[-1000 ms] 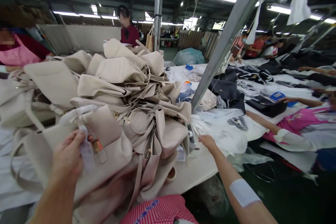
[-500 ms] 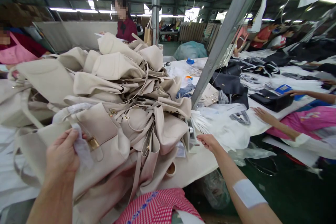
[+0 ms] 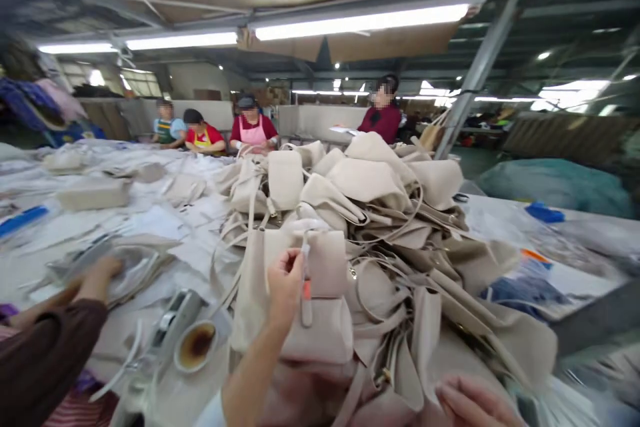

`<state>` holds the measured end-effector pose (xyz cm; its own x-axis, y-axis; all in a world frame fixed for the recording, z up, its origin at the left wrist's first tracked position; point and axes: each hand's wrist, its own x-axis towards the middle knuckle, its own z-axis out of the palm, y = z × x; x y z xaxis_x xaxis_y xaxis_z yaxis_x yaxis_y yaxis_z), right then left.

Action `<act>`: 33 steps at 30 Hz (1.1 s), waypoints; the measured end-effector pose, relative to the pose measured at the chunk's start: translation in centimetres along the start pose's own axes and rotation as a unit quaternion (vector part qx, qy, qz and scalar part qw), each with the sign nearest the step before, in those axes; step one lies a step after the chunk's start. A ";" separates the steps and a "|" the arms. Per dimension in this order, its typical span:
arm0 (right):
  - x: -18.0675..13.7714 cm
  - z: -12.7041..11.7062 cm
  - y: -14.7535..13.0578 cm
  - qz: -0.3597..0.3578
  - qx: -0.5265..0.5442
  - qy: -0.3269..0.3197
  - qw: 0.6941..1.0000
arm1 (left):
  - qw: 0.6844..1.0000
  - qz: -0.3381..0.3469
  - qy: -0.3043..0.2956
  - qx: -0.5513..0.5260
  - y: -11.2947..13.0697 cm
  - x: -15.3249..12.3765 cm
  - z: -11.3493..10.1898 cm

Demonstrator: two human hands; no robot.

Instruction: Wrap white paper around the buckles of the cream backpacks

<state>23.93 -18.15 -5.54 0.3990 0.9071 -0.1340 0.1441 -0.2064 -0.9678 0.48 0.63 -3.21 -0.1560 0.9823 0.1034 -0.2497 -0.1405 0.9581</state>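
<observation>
Your left hand (image 3: 285,277) closes thumb and fingers on the front flap of a beige handbag (image 3: 300,333), pinching it beside a small orange tab. The bag stands upright at the near edge of a heap of matching bags (image 3: 390,200) on the pale worktable (image 3: 120,327). Your right hand (image 3: 470,403) shows only in part at the bottom edge, against the heap's loose straps — too blurred to tell how far open it is or whether it grips anything. At left, a co-worker's hand (image 3: 100,270) in a brown sleeve rests on the table, and a small dish of brown liquid (image 3: 196,343) sits just beside your bag.
</observation>
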 end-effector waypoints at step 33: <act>11.4 17.2 -10.8 -0.098 0.032 -0.324 0.940 | 0.975 -0.148 -0.015 -0.162 1.0 -1.8 -2.5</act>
<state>11.31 0.71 -0.31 -0.2682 0.9628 -0.0337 0.0950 -0.0084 -0.9954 -1.84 -1.53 -3.11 -0.0039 0.9882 -0.1532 -0.5699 0.1237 0.8123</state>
